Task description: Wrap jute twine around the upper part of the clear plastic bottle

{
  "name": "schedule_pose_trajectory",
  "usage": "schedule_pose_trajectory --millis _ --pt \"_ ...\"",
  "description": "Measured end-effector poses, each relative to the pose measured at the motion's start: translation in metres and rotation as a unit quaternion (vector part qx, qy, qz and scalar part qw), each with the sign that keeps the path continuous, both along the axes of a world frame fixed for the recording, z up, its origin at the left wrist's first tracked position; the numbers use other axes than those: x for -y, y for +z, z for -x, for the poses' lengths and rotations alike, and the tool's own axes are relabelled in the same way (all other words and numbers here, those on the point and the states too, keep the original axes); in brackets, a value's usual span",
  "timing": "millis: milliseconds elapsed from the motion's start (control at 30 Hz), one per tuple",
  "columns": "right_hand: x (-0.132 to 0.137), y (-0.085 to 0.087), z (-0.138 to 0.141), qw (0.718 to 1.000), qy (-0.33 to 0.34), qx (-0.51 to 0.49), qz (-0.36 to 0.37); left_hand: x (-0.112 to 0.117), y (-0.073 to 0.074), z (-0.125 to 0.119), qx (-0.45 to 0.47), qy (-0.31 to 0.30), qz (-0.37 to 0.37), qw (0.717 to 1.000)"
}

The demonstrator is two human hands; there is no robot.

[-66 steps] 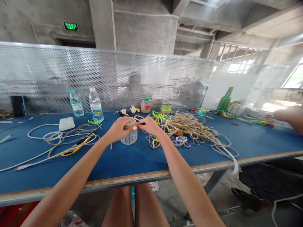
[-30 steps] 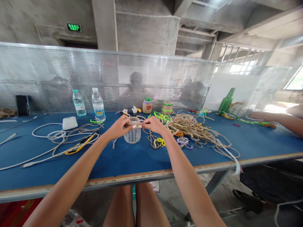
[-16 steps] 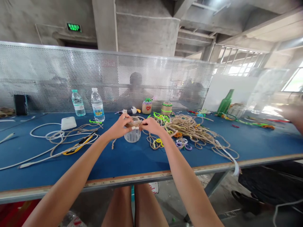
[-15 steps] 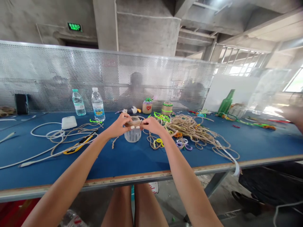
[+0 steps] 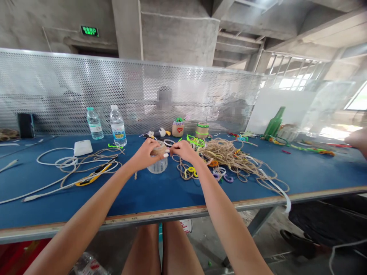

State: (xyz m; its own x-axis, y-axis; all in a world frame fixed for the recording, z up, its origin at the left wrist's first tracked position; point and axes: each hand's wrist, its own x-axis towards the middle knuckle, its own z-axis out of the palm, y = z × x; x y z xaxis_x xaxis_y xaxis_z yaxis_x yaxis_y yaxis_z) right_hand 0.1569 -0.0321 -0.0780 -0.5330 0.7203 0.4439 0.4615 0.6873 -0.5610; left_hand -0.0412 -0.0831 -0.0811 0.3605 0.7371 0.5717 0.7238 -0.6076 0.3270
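A clear jar stands on the blue table, with brown twine wound round its upper part. My left hand is closed round the twine-wrapped part from the left, thumb at the front. Just right of the jar, my right hand pinches at its fingertips what looks like the twine's running end, partly hidden by the fingers. Beyond that hand lies a large loose heap of twine, with yellow curls of craft stem at its near edge.
Two water bottles, a white charger box, cables and a yellow utility knife are at left. Two twine-wrapped jars stand behind, near a perforated metal screen. A green bottle and another person's hand are at right.
My right hand has drawn slightly away from the jar, opening a small gap. The jar and my left hand have shifted a little to the left.
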Motion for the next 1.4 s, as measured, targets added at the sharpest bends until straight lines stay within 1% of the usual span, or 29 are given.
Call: schedule_pose_trajectory --millis 67,100,133,167,233,367,500,567,633,767,867,933,1000,1067,1133,1167,1200,1233,1300,1400 --pt "-0.001 -0.001 0.001 1.000 -0.009 -0.001 -0.008 0.001 -0.005 -0.010 -0.017 0.063 -0.084 0.994" --pt "-0.001 -0.001 0.001 1.000 -0.008 -0.001 -0.007 0.001 -0.006 -0.012 -0.025 0.078 -0.103 0.991" --pt "-0.001 0.000 0.001 1.000 -0.003 0.001 -0.001 0.000 -0.007 -0.011 -0.030 0.080 -0.101 0.991" --pt "0.000 0.000 0.002 1.000 0.005 0.003 0.006 -0.001 -0.006 -0.008 -0.031 0.071 -0.084 0.993" --pt "0.003 0.002 0.001 1.000 0.015 0.007 0.016 -0.004 -0.002 0.003 -0.031 0.032 -0.031 0.999" --pt "0.008 0.006 -0.003 1.000 0.002 0.003 0.000 -0.008 0.007 0.028 -0.033 -0.046 0.034 0.998" --pt "0.009 0.007 -0.004 1.000 0.020 0.004 0.018 -0.005 0.014 0.038 -0.042 -0.098 0.093 0.990" --pt "0.010 0.007 -0.003 0.999 0.030 0.002 0.031 -0.002 0.016 0.037 -0.040 -0.106 0.106 0.988" --pt "0.009 0.006 -0.001 0.999 0.032 0.000 0.037 0.001 0.016 0.030 -0.035 -0.087 0.095 0.991" --pt "0.006 0.003 0.000 0.998 0.044 -0.004 0.038 0.006 0.009 0.008 -0.039 0.002 0.016 0.999" --pt "0.006 0.002 0.002 0.998 0.053 -0.006 0.029 0.006 0.004 -0.004 -0.032 0.032 -0.067 0.997" --pt "0.007 0.003 0.004 0.998 0.054 0.004 0.025 0.006 0.004 -0.006 -0.036 0.028 -0.087 0.995" --pt "0.006 0.003 0.006 0.998 0.054 0.022 0.017 0.006 0.006 -0.003 -0.047 0.002 -0.054 0.997" --pt "0.001 0.002 0.002 0.997 0.049 0.063 0.009 0.007 0.010 0.003 -0.053 -0.032 -0.012 0.998" --pt "-0.009 0.001 -0.014 0.988 0.013 0.155 -0.012 0.009 0.013 0.011 -0.052 -0.048 0.001 0.997" --pt "-0.015 0.001 -0.028 0.971 -0.036 0.233 -0.036 0.009 0.014 0.014 -0.050 -0.052 0.002 0.997" --pt "-0.022 0.002 -0.046 0.943 -0.107 0.310 -0.062 0.009 0.015 0.017 -0.047 -0.055 0.006 0.997" --pt "-0.029 0.003 -0.066 0.928 -0.150 0.335 -0.068 0.009 0.016 0.020 -0.046 -0.057 0.011 0.997" --pt "-0.041 0.011 -0.114 0.907 -0.214 0.356 -0.074 0.009 0.017 0.023 -0.046 -0.062 0.018 0.997" --pt "-0.052 0.031 -0.186 0.872 -0.312 0.368 -0.081 0.007 0.017 0.025 -0.055 -0.060 0.016 0.997"
